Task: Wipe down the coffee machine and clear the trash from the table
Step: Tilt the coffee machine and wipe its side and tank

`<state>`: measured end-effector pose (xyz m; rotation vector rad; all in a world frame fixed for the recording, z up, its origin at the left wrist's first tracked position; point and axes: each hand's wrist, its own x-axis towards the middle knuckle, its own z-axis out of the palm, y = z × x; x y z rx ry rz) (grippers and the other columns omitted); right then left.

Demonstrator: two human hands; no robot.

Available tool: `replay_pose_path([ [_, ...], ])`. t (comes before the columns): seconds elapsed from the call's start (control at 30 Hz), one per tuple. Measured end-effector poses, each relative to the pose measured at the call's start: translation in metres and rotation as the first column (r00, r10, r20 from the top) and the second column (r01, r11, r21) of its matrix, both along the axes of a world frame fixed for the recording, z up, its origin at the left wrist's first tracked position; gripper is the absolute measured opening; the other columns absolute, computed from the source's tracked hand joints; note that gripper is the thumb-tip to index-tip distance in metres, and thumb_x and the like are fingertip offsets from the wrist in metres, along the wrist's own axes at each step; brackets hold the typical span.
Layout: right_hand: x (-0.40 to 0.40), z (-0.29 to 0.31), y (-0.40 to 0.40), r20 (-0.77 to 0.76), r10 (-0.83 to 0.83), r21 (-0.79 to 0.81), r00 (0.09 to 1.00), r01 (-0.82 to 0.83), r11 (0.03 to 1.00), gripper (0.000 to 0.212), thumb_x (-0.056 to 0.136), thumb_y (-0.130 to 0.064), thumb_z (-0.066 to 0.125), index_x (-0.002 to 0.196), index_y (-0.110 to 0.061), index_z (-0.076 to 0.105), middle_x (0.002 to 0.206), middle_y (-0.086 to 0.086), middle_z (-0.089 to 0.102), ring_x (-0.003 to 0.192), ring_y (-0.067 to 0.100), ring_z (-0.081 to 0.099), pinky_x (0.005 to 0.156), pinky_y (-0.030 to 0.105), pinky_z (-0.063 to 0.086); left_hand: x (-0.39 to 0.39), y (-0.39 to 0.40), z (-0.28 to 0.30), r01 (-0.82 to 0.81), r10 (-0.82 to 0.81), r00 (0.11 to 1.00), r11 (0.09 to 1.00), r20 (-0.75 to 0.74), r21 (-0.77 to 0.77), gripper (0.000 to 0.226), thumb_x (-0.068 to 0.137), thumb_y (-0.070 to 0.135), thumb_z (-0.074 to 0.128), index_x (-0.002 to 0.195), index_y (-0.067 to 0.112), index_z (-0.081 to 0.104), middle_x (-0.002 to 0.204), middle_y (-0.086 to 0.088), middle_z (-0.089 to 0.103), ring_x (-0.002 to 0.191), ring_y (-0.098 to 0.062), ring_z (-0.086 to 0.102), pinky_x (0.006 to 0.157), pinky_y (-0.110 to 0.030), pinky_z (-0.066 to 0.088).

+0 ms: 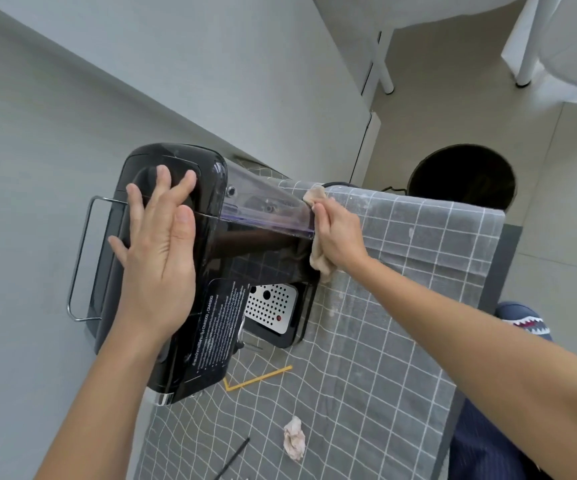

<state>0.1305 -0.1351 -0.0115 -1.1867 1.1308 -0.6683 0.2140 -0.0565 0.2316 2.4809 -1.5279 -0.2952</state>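
A glossy black coffee machine [211,251] with a clear water tank [263,206] stands on a grey checked tablecloth [366,341]. My left hand [157,251] lies flat on the machine's top, fingers spread. My right hand [337,237] presses a beige cloth [318,261] against the machine's side, at the tank's lower end. On the tablecloth lie a crumpled tissue [294,438], a bent yellow straw [257,378] and a thin black stick [235,457].
A round black trash bin [464,178] stands on the floor just past the table's far edge. White furniture legs [384,60] stand beyond it. A grey wall runs along the left. A patterned slipper [522,320] shows at the right.
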Motion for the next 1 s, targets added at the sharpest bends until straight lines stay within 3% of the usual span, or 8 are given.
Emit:
replay_pose_path([
  [0.17, -0.001, 0.048, 0.038, 0.117, -0.143, 0.051, 0.983, 0.138, 0.989, 0.039, 0.104, -0.028, 0.041, 0.139, -0.017, 0.055, 0.137, 0.005, 0.06, 0.132, 0.02, 0.05, 0.113, 0.042, 0.038, -0.001, 0.0, 0.003, 0.008, -0.008, 1.0, 1.0, -0.003, -0.012, 0.04, 0.1, 0.046, 0.019, 0.136, 0.053, 0.033, 0.155, 0.027, 0.012, 0.144, 0.0, -0.011, 0.112, -0.06, -0.013],
  [0.27, 0.006, 0.092, 0.042, 0.276, -0.134, -0.105, 0.952, 0.168, 0.98, 0.041, 0.104, -0.027, 0.043, 0.144, -0.019, 0.046, 0.151, -0.004, 0.042, 0.146, 0.012, 0.029, 0.12, 0.03, 0.024, 0.0, 0.0, 0.002, 0.01, -0.01, 1.0, 1.0, -0.001, -0.009, 0.04, 0.1, 0.046, 0.019, 0.136, 0.054, 0.033, 0.156, 0.026, 0.012, 0.145, -0.001, -0.01, 0.111, -0.062, -0.011],
  [0.37, 0.013, 0.097, 0.015, 0.297, -0.1, -0.229, 0.95, 0.173, 0.958, 0.037, 0.104, -0.025, 0.044, 0.138, -0.016, 0.054, 0.145, 0.001, 0.051, 0.143, 0.018, 0.037, 0.118, 0.033, 0.03, 0.0, 0.0, 0.001, 0.014, -0.014, 1.0, 1.0, 0.001, -0.008, 0.039, 0.1, 0.046, 0.019, 0.135, 0.055, 0.033, 0.156, 0.025, 0.013, 0.145, -0.002, -0.01, 0.112, -0.061, -0.012],
  [0.5, 0.013, 0.036, 0.014, 0.077, -0.174, 0.041, 0.982, 0.171, 0.984, 0.038, 0.105, -0.035, 0.034, 0.132, -0.026, 0.06, 0.125, 0.007, 0.068, 0.118, 0.024, 0.061, 0.102, 0.048, 0.046, 0.0, 0.0, 0.0, 0.011, -0.011, 1.0, 1.0, -0.012, -0.025, 0.038, 0.1, 0.046, 0.018, 0.134, 0.056, 0.033, 0.155, 0.027, 0.013, 0.144, -0.001, -0.01, 0.112, -0.058, -0.014],
  [0.63, 0.018, 0.054, 0.069, 0.06, -0.265, 0.219, 0.962, 0.247, 0.944, 0.046, 0.105, -0.036, 0.032, 0.146, -0.019, 0.045, 0.148, 0.005, 0.049, 0.141, 0.022, 0.04, 0.116, 0.045, 0.032, -0.001, 0.0, 0.002, -0.012, 0.011, 1.0, 0.999, -0.024, -0.033, 0.038, 0.099, 0.049, 0.015, 0.132, 0.058, 0.032, 0.154, 0.029, 0.014, 0.144, 0.001, -0.01, 0.111, -0.054, -0.017],
  [0.7, 0.023, 0.093, 0.085, 0.14, -0.306, 0.132, 0.942, 0.289, 0.948, 0.044, 0.106, -0.029, 0.035, 0.149, -0.019, 0.039, 0.156, -0.002, 0.037, 0.149, 0.016, 0.023, 0.122, 0.038, 0.022, -0.002, 0.0, 0.002, -0.024, 0.022, 0.999, 0.999, -0.041, -0.035, 0.041, 0.099, 0.048, 0.012, 0.133, 0.056, 0.034, 0.153, 0.029, 0.014, 0.144, 0.002, -0.01, 0.111, -0.053, -0.018],
  [0.8, 0.026, 0.142, 0.083, 0.272, -0.284, -0.118, 0.919, 0.325, 0.938, 0.044, 0.105, -0.022, 0.039, 0.149, -0.017, 0.039, 0.157, -0.002, 0.034, 0.15, 0.016, 0.019, 0.122, 0.04, 0.023, -0.002, 0.0, 0.002, -0.048, 0.044, 0.994, 0.998, -0.099, -0.039, 0.052, 0.096, 0.052, 0.003, 0.136, 0.052, 0.036, 0.153, 0.03, 0.014, 0.141, 0.007, -0.013, 0.109, -0.048, -0.022],
  [1.0, 0.013, 0.137, 0.121, 0.321, 0.075, -0.572, 0.944, 0.131, 0.81, 0.04, 0.103, -0.014, 0.041, 0.141, -0.005, 0.047, 0.155, 0.017, 0.034, 0.15, 0.033, 0.018, 0.119, 0.047, 0.025, 0.001, 0.003, 0.002, -0.045, 0.034, 0.98, 0.998, -0.197, -0.052, 0.076, 0.079, 0.075, -0.009, 0.137, 0.053, 0.035, 0.151, 0.036, 0.015, 0.142, 0.005, -0.015, 0.106, -0.048, -0.029],
])
